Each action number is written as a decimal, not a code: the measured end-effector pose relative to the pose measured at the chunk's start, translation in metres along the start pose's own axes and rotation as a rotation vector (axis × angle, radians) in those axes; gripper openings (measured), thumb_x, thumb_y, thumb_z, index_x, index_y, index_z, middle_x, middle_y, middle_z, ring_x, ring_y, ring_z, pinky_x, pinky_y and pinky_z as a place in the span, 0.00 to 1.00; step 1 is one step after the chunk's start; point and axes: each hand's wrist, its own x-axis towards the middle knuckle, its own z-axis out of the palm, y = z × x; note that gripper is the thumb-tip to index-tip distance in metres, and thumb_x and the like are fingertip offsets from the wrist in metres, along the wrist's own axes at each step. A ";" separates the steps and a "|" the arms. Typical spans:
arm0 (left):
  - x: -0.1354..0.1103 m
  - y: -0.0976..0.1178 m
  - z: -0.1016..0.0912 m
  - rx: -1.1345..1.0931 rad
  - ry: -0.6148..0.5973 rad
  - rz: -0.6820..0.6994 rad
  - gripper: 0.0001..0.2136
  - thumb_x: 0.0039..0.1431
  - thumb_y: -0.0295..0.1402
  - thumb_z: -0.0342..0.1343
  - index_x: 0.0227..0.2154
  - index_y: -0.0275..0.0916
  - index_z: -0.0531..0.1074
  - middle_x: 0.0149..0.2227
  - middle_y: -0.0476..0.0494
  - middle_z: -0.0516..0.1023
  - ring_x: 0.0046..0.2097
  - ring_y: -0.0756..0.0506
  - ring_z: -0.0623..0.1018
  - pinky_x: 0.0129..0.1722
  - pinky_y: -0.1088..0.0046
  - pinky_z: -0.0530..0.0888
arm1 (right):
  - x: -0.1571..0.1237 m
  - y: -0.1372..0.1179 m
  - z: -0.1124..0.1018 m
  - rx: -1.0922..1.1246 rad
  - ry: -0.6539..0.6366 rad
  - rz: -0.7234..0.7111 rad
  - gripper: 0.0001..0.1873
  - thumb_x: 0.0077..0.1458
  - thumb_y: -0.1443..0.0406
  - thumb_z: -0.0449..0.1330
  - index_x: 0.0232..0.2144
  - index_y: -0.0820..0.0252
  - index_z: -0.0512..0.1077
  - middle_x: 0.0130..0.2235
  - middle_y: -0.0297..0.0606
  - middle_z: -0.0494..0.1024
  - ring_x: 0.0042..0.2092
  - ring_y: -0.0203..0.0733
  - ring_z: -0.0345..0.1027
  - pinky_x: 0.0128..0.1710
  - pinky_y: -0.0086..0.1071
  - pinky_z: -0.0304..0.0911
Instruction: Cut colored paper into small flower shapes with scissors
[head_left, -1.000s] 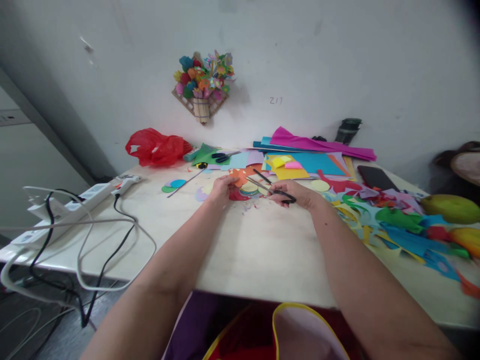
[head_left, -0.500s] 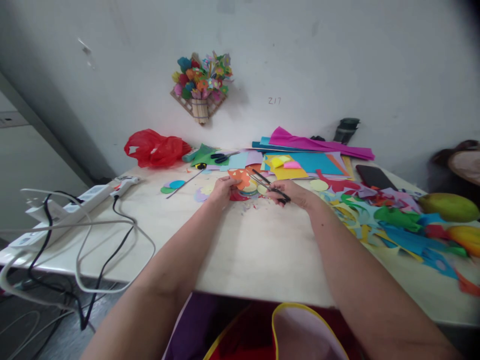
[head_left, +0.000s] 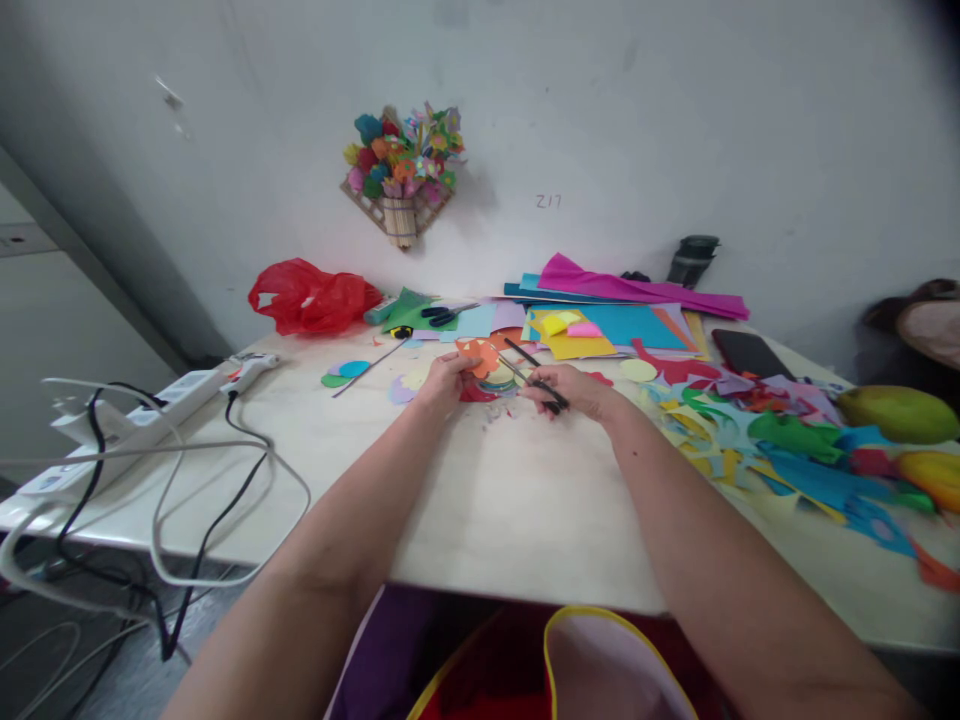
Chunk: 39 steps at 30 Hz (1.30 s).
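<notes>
My left hand [head_left: 444, 382] pinches an orange paper cutout [head_left: 478, 356] just above the table [head_left: 517, 500]. My right hand [head_left: 571, 388] grips black-handled scissors [head_left: 529, 372], their blades spread and pointing left toward the orange paper. Under both hands lie cut paper circles [head_left: 501, 378] in yellow and blue, and a red paper piece [head_left: 474, 393]. Small paper crumbs are scattered on the table below them.
Sheets of coloured paper [head_left: 615, 320] are stacked at the back, with a second pair of scissors [head_left: 442, 315]. Paper scraps [head_left: 787, 440] cover the right side, by a black phone [head_left: 750, 355] and mangoes [head_left: 896, 415]. A red plastic bag [head_left: 311, 295], a power strip [head_left: 161, 400] and cables lie left.
My right hand with the scissors has moved left, closer to my left hand. The orange paper has been lifted slightly off the pile.
</notes>
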 end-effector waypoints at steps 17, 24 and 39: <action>-0.005 0.001 0.005 -0.015 0.027 -0.037 0.05 0.41 0.22 0.60 0.25 0.31 0.74 0.25 0.43 0.78 0.27 0.48 0.77 0.34 0.71 0.76 | -0.005 -0.014 0.015 0.060 0.033 0.020 0.16 0.46 0.58 0.69 0.27 0.61 0.67 0.18 0.31 0.71 0.17 0.30 0.62 0.16 0.24 0.56; -0.005 0.000 0.006 -0.015 0.014 -0.031 0.05 0.41 0.22 0.60 0.26 0.31 0.74 0.27 0.42 0.79 0.28 0.48 0.78 0.35 0.70 0.76 | -0.003 -0.012 0.016 0.086 0.036 0.000 0.15 0.47 0.59 0.67 0.26 0.61 0.67 0.18 0.29 0.69 0.16 0.29 0.60 0.16 0.23 0.57; -0.004 -0.001 0.006 -0.015 0.028 -0.051 0.05 0.41 0.22 0.60 0.25 0.31 0.74 0.26 0.43 0.78 0.27 0.48 0.78 0.36 0.69 0.76 | -0.001 -0.009 0.017 0.081 0.051 -0.004 0.14 0.48 0.59 0.67 0.27 0.60 0.67 0.17 0.28 0.68 0.17 0.29 0.59 0.16 0.24 0.56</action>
